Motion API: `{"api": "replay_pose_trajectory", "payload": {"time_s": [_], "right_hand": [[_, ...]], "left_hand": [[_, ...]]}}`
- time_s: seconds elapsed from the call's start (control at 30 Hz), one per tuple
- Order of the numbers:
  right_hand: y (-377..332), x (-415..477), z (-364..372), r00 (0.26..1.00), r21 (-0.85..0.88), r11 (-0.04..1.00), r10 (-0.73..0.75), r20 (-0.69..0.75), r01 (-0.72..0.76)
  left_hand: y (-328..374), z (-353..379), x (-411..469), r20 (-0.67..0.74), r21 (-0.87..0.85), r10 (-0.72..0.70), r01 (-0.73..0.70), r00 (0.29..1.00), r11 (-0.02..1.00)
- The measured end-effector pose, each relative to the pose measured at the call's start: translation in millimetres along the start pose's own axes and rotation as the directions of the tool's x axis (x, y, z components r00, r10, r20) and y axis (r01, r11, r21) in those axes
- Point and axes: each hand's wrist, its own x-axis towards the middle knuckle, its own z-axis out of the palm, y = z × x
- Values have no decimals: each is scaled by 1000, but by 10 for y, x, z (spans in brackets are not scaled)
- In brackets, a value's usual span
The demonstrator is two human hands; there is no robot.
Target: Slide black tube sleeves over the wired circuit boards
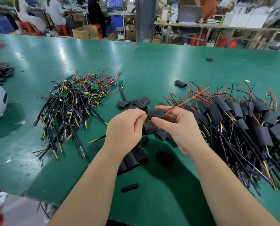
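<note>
Sleeving is in progress above the green table (152, 66). Your right hand (180, 126) pinches the black sleeve (156, 113); your left hand (126, 126) pinches the board end, hidden. Red leads (185, 101) exit rightward. Next, likely push the sleeve fully home.

— How are the arms?
— Both bare forearms reach forward and converge.
— The hands?
— Left grip (124, 126) pinches the left end of a short black tube sleeve (156, 113), thumb to fingertips. Right grip (180, 128) holds it between thumb and curled fingers.
</note>
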Motion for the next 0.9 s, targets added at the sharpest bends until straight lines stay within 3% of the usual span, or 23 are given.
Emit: {"api": "replay_pose_trajectory", "payload": {"time_s": [0.17,0.47,0.6,0.9], "right_hand": [[46,2,22,997,35,997,63,-36,-62],[77,19,50,990,226,966,135,-31,-125],[36,36,43,984,347,931,154,-92,-113],[-3,22,32,982,342,931,165,-93,-124]], "left_hand": [[11,5,0,-41,-52,-4,2,999,999],[39,19,1,-53,-91,-45,40,998,995],[36,28,8,-46,-131,-49,43,998,991],[5,24,11,-68,-146,-42,31,997,989]]}}
